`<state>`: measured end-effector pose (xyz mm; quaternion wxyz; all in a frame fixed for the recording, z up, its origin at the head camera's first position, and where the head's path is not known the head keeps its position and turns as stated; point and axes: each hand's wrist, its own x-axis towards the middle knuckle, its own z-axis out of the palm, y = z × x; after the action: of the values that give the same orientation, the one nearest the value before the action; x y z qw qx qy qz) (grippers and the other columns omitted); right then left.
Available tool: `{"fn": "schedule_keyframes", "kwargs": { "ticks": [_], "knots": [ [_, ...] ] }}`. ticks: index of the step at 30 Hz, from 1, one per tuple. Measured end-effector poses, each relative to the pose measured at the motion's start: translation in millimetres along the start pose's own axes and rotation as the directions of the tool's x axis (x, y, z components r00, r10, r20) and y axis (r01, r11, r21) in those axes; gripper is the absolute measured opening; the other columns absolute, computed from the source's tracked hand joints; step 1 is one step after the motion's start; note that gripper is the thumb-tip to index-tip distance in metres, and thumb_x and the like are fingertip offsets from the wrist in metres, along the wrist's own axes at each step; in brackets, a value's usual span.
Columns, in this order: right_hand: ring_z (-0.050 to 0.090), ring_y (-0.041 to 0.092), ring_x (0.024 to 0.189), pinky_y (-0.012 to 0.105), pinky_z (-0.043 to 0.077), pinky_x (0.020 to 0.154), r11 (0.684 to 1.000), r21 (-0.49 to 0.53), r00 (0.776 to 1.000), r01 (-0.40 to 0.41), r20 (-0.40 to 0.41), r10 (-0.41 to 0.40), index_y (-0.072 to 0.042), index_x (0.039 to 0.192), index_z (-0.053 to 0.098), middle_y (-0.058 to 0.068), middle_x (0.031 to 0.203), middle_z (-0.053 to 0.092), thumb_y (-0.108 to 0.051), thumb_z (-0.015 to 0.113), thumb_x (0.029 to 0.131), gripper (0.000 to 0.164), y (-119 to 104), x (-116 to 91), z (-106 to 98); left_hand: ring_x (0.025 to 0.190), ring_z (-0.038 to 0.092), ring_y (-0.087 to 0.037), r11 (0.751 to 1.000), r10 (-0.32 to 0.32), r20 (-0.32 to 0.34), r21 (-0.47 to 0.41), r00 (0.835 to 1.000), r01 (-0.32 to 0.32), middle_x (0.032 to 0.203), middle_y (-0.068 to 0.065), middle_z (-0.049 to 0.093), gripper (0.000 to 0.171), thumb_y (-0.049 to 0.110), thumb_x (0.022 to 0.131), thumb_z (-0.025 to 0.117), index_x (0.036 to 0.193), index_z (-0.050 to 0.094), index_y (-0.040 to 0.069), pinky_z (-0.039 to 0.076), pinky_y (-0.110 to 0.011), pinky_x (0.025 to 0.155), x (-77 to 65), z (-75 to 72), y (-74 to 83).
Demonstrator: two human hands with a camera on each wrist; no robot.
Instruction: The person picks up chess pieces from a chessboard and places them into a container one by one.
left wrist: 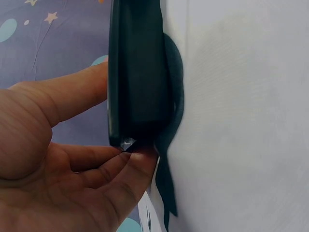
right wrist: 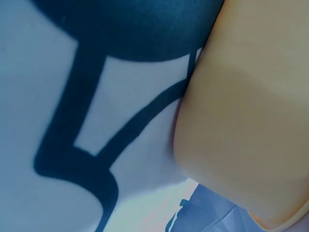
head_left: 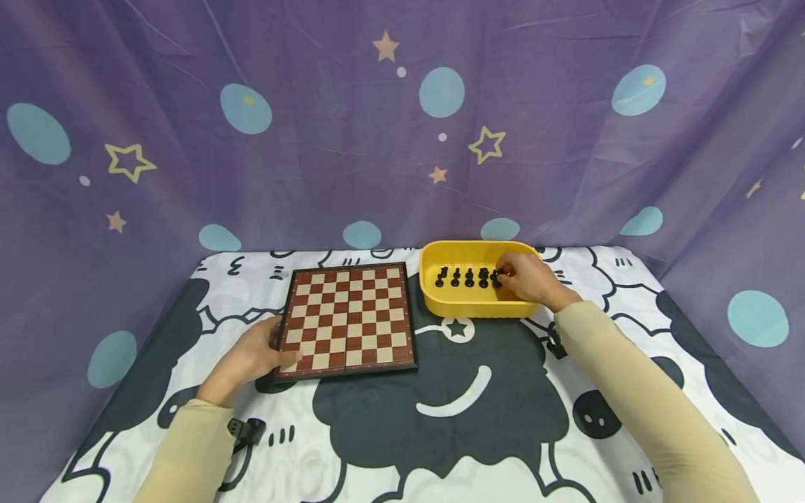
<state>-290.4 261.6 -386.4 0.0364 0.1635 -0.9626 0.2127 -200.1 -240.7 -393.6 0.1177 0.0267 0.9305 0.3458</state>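
A chessboard (head_left: 347,318) with brown and cream squares and a dark frame lies flat on the cloth. At its near left corner my left hand (head_left: 251,356) grips the edge, thumb on the top face and fingers against the side. The left wrist view shows the board's dark side (left wrist: 145,67) between thumb and fingers. To the right stands a yellow bin (head_left: 478,309) with several black chess pieces (head_left: 469,277) upright in rows. My right hand (head_left: 528,278) reaches over its right end and pinches a black chess piece at the row's end, partly covered by the fingers.
The table cloth (head_left: 440,433) has a black and white cartoon print. A purple curtain (head_left: 327,126) with stars and blue spots hangs right behind the table. In the right wrist view the bin's outer wall (right wrist: 246,111) fills the right side.
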Motion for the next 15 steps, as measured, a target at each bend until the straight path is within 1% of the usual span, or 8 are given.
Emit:
{"fn": "schedule_keyframes", "kwargs": {
  "ticks": [8, 15],
  "knots": [
    [0.060, 0.026, 0.087, 0.044, 0.047, 0.079, 0.999, -0.032, 1.000, -0.010, 0.005, 0.010, -0.003, 0.103, 0.067, 0.011, 0.094, 0.067, -0.010, 0.066, 0.086, 0.019, -0.5, 1.5, -0.7, 0.088, 0.062, -0.025, 1.000, -0.005, 0.000, 0.003, 1.000, 0.005, 0.102, -0.018, 0.063, 0.079, 0.019, 0.080, 0.078, 0.140, 0.035, -0.008, 0.047, -0.043, 0.077, -1.0, -0.3, 1.2],
    [0.060, 0.025, 0.083, 0.043, 0.047, 0.076, 1.000, 0.009, 1.000, 0.016, 0.010, -0.016, -0.002, 0.100, 0.067, 0.009, 0.089, 0.067, -0.008, 0.070, 0.082, 0.019, 2.2, 1.9, -0.1, 0.084, 0.061, -0.025, 1.000, -0.022, 0.008, 0.006, 1.000, 0.022, 0.099, -0.019, 0.062, 0.081, 0.021, 0.080, 0.079, 0.140, 0.034, -0.009, 0.048, -0.042, 0.073, -2.1, -2.4, 3.6]
  ]
}}
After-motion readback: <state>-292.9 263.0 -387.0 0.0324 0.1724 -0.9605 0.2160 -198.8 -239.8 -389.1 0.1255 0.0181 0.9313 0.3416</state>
